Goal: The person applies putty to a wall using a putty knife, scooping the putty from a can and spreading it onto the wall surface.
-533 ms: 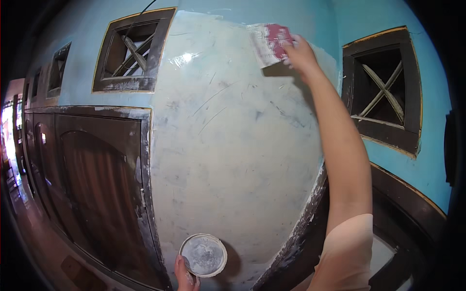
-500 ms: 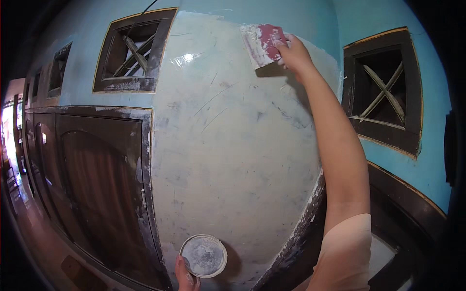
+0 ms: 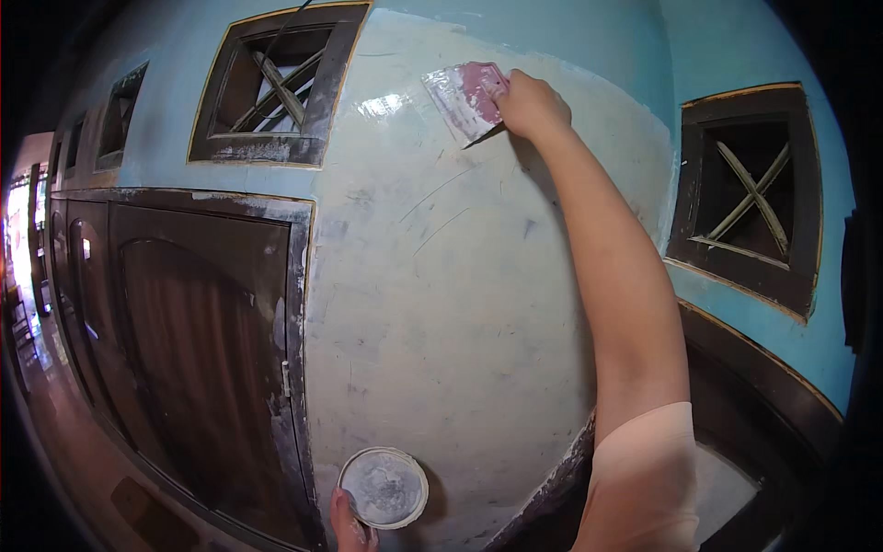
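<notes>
High on the wall, my right hand (image 3: 536,101) is closed round a wide putty scraper (image 3: 464,99), reddish and smeared with pale filler. Its blade edge lies at or very near the wall surface. The wall (image 3: 441,322) carries a whitish, patchy coat with dark specks and scratches, and a wet shiny spot shows left of the scraper. Low in view, my left hand (image 3: 348,524) grips the rim of a round tub (image 3: 384,488) with greyish-white residue inside. Only the thumb and part of the fingers show there.
A dark wooden door (image 3: 202,350) with a filler-spattered frame stands on the left. Above it is a vent window (image 3: 276,87) with crossed slats, and another crossed vent (image 3: 750,184) is at right. A dark frame (image 3: 754,386) runs below that one. Blue paint surrounds the coated area.
My right hand has drawn the scraper leftward along the upper wall. The view has shifted, so the door and vents sit farther right. The tub stays nearly where it was in view.
</notes>
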Action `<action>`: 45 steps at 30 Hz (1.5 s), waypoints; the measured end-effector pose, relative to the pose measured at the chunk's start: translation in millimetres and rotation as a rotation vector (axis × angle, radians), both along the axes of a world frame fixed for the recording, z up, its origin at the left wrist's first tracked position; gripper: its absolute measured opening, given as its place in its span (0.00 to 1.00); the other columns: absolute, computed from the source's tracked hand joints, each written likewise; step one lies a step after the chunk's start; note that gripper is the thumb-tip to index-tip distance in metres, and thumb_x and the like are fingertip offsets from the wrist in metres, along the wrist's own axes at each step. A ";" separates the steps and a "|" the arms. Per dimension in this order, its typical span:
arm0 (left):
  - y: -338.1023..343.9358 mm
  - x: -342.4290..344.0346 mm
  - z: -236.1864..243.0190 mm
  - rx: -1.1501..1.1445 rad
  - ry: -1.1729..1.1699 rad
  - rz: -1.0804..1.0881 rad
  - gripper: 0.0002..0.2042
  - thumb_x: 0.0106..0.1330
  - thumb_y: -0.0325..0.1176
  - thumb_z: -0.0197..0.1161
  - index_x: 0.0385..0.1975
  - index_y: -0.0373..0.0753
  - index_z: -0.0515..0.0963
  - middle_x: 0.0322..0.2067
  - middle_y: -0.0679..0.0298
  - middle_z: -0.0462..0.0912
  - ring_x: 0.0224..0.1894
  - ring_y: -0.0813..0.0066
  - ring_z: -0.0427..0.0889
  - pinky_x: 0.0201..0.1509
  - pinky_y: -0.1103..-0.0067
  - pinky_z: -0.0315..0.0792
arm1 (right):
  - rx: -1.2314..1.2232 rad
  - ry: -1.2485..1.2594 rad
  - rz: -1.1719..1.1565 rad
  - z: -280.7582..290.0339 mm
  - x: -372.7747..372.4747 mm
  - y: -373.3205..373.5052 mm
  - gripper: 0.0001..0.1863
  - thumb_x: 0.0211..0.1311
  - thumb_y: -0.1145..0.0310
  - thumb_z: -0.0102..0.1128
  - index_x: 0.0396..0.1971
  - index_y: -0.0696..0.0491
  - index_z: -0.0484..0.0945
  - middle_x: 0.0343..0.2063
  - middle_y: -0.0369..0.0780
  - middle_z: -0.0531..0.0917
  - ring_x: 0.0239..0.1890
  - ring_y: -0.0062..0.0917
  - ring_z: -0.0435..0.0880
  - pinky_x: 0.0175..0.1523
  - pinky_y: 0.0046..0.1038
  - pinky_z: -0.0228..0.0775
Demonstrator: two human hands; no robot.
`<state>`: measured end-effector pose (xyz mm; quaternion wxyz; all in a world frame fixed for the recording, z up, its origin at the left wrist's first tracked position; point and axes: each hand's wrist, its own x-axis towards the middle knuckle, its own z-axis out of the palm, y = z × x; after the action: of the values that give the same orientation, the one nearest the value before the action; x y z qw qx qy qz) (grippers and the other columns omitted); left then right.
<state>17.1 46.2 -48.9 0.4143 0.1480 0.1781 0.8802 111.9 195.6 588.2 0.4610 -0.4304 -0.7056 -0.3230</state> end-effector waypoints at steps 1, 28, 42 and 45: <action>-4.7 0.1 8.6 -0.001 -0.002 -0.002 0.19 0.75 0.43 0.46 0.55 0.35 0.67 0.50 0.58 0.76 0.53 0.64 0.77 0.60 0.69 0.69 | -0.001 -0.002 -0.002 3.7 5.5 -0.5 0.22 0.65 0.50 0.52 0.48 0.51 0.75 0.47 0.45 0.82 0.51 0.40 0.80 0.53 0.40 0.71; 29.2 -23.2 -67.2 -0.275 0.243 0.105 0.22 0.71 0.42 0.51 0.59 0.36 0.67 0.55 0.58 0.72 0.57 0.64 0.71 0.59 0.69 0.66 | 0.737 -0.235 -0.058 3.3 14.2 10.0 0.13 0.58 0.74 0.51 0.40 0.47 0.82 0.36 0.40 0.85 0.42 0.34 0.82 0.45 0.35 0.74; 19.1 -6.8 14.5 -0.403 -0.038 -0.048 0.18 0.72 0.41 0.52 0.54 0.36 0.69 0.50 0.59 0.75 0.54 0.65 0.74 0.57 0.68 0.68 | 0.480 -0.396 -0.030 16.8 34.7 0.5 0.15 0.58 0.69 0.58 0.45 0.46 0.81 0.37 0.44 0.85 0.42 0.41 0.82 0.48 0.40 0.74; 41.9 -18.0 -70.2 -0.365 0.158 0.080 0.19 0.72 0.41 0.51 0.57 0.36 0.68 0.52 0.58 0.75 0.55 0.64 0.73 0.58 0.68 0.67 | 0.419 -0.412 -0.062 1.7 29.1 -28.5 0.17 0.59 0.69 0.56 0.49 0.42 0.80 0.37 0.42 0.85 0.42 0.39 0.82 0.48 0.39 0.75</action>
<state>-0.9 88.1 -119.2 0.3838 0.1319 0.3724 0.8347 141.0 167.1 589.9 0.3765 -0.2725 -0.6890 -0.5560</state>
